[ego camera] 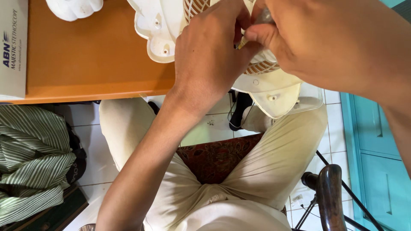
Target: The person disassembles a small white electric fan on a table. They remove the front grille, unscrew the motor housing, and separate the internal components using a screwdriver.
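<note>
Both hands work at the table's front edge. The left hand grips the light, stiff fan cover; the right hand pinches a small tool.

Striped green cloth left on floor; white box on orange table.

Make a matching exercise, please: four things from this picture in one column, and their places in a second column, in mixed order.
Things:
1. white box
2. striped cloth
3. cream plastic housing
4. wooden chair arm

Places:
A. under both hands, at the table edge
B. lower right, beside the leg
C. left end of the orange table
D. lower left, below the table

Pairs: 1-C, 2-D, 3-A, 4-B
</note>
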